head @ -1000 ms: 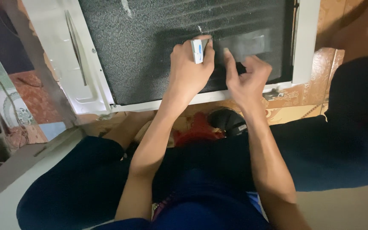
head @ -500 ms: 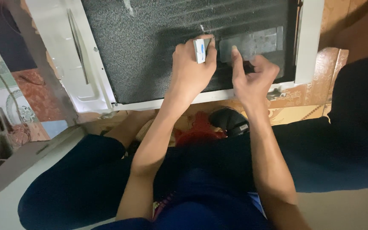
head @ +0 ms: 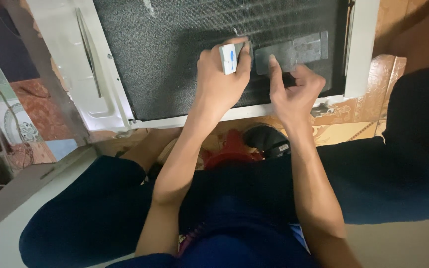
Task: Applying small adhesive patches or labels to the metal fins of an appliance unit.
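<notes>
Your left hand grips a small white-and-blue block against the dark panel, your right hand's fingers loosely open, pressing the grey patch, not yet flat.

The left hand pinches a small white rectangular block against the black finned metal panel, just left of a grey flat rectangular plate that the right hand touches, with a red tool below near the lap.
</notes>
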